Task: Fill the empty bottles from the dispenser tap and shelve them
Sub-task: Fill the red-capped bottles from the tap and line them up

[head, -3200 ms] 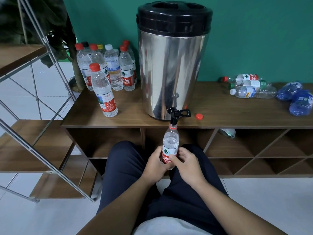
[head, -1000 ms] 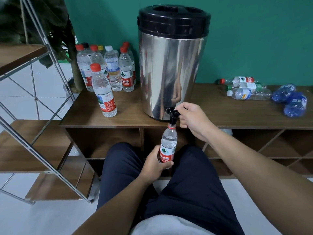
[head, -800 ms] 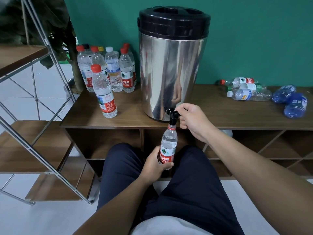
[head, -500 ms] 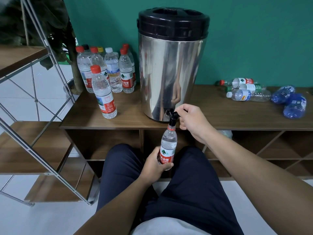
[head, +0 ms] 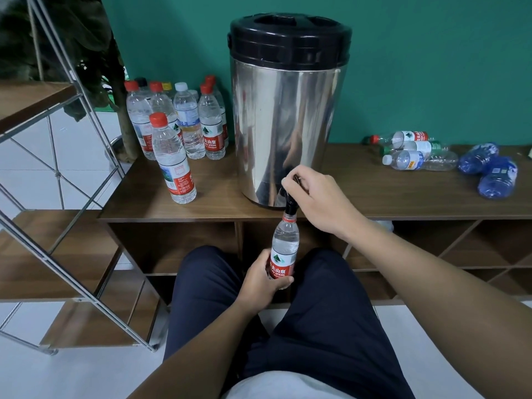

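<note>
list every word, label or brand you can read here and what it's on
"夫山泉": red label of the bottle under the tap, first character hidden by the left hand.
"夫山泉" and "SPRING": red label of an upright capped bottle left of the dispenser.
Labels on the front upright bottle, the lying bottles and the blue bottles: too small or blurred.

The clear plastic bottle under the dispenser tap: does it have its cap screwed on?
No: the clear plastic bottle, held by the left hand, has its open neck right under the black tap.
</note>
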Available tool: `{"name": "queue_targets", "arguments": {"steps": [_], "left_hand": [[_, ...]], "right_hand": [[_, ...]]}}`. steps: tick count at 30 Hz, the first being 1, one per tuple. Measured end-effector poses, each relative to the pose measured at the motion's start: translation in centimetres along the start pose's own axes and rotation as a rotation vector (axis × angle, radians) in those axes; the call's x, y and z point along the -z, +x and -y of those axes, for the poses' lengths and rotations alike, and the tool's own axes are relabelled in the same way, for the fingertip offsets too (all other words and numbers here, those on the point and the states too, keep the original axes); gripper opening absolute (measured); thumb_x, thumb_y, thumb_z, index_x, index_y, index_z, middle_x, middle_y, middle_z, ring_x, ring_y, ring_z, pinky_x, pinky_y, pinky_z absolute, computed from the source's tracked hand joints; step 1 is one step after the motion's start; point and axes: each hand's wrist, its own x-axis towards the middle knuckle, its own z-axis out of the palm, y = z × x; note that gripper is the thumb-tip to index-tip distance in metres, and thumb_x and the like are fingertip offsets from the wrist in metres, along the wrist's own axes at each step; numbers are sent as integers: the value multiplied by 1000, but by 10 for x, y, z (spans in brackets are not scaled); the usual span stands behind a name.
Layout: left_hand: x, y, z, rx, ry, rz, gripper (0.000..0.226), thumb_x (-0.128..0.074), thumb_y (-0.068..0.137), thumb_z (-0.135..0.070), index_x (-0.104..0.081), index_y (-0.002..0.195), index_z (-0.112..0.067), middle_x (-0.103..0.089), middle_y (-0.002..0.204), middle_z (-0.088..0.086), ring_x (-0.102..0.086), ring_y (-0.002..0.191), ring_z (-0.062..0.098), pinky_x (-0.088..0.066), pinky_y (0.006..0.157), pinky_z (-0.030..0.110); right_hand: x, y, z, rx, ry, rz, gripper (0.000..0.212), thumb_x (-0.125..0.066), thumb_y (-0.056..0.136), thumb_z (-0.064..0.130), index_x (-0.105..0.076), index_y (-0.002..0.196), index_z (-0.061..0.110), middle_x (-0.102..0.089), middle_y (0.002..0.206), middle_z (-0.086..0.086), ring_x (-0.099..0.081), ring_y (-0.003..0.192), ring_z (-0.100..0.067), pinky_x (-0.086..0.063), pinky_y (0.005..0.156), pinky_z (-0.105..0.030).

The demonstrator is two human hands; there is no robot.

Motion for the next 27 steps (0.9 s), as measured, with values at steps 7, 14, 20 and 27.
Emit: {"name": "queue_targets", "arguments": {"steps": [7, 14, 20, 27], "left_hand": [[-1, 2, 2, 27, 1, 15, 65, -99, 82, -15, -65, 134, -32, -80, 122, -10, -76, 114, 9, -63, 101, 33], [-1, 1, 2, 40, -25, 17, 62, -96, 83, -4, -65, 134, -23, -79, 120, -3, -76, 113, 14, -61, 90, 24], [-1, 2, 6, 46, -4, 41, 63, -97, 81, -8, -66, 131, -28, -79, 121, -5, -76, 116, 17, -63, 101, 35], [-2, -1, 2, 48, 8, 83, 68, -99, 82, -13, -64, 137, -31, -78, 128, -9, -75, 120, 11, -61, 110, 42]], "right_hand": [[11, -6, -75, -159, -192, -225, 24, -60, 110, 43, -73, 111, 23, -69, 101, 10, -68, 93, -13, -50, 81, -33], [11, -9, -126, -303, -480, 73, 49, -68, 108, 41, -61, 151, 19, -52, 139, -10, -63, 121, -35, -55, 105, -48], [13, -5, -125, -241, -515, 92, 25, -68, 109, 33, -69, 128, 17, -56, 124, -7, -65, 107, -32, -56, 93, -43], [22, -13, -93, -93, -197, 148, 16, -73, 106, 32, -79, 118, 23, -65, 109, 8, -63, 90, -3, -48, 86, -15]]}}
